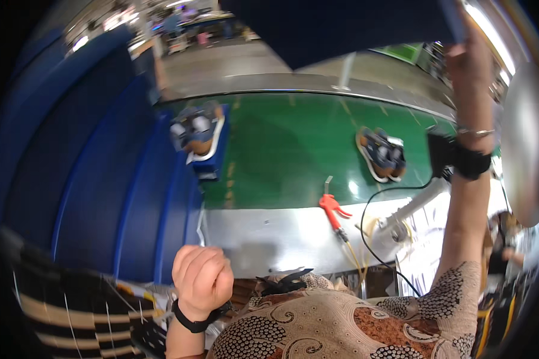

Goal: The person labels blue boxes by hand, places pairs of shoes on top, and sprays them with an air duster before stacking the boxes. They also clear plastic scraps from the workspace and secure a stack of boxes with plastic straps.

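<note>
My right hand [466, 63] is raised high at the upper right, its fingers closed on the edge of a dark blue shoe box [347, 27], partly cut off by the top of the view. Near my body on the left, my left hand [202, 280] makes a fist with nothing visible in it. Beside it rises a stack of blue shoe boxes [96, 173]. One pair of sandals [199, 130] rests on a blue box [217, 157] beside the stack. Another pair of sandals [382, 154] lies on the green belt [281, 143], farther right.
On the metal ledge [263, 233] in front of me lies a red air blow gun [330, 209] with a yellowish hose. A black cable [371, 197] loops down beside a metal arm [410, 209]. Black-and-tan racking [72, 317] stands at the lower left.
</note>
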A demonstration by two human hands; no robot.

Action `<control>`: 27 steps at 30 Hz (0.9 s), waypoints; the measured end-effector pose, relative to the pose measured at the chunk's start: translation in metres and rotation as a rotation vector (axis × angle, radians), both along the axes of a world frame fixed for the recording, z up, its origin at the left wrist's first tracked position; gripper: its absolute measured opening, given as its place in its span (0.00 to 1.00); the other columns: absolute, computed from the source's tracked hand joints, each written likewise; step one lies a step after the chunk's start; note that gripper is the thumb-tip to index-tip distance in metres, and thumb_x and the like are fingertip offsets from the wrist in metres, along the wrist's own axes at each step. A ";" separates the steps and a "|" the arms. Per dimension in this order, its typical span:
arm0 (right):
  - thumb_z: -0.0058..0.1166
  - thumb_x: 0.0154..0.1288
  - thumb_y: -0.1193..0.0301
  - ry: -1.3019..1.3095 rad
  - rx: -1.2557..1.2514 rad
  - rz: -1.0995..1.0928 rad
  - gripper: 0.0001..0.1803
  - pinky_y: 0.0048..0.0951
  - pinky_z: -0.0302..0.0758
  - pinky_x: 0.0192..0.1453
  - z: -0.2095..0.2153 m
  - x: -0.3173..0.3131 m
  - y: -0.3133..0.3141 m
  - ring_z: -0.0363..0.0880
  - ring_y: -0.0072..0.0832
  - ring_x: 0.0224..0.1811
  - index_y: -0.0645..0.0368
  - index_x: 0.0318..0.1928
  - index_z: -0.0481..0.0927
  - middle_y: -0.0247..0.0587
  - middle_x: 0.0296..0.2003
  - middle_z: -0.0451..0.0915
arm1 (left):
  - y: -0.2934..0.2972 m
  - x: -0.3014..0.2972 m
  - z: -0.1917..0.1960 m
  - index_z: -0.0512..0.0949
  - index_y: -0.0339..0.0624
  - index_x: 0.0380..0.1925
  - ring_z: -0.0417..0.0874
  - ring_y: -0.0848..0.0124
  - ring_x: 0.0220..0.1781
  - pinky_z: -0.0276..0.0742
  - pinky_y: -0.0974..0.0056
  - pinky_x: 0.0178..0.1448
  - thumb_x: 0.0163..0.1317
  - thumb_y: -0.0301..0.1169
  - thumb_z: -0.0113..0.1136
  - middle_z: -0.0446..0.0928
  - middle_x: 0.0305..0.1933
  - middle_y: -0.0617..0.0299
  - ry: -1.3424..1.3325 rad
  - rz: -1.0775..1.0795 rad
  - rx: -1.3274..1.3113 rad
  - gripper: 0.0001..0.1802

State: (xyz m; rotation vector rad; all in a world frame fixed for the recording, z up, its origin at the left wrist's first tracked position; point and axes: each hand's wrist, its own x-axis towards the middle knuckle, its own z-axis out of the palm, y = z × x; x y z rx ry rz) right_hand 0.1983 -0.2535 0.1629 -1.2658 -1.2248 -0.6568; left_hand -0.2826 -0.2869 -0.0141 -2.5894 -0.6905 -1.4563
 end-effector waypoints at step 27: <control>0.50 0.57 0.61 0.934 -0.854 -0.125 0.20 0.31 0.70 0.53 -0.320 0.134 0.014 0.76 0.37 0.47 0.64 0.45 0.76 0.48 0.42 0.78 | 0.198 0.313 -0.009 0.73 0.37 0.44 0.74 0.55 0.42 0.70 0.56 0.46 0.50 0.54 0.60 0.75 0.37 0.52 0.538 -0.162 -0.251 0.32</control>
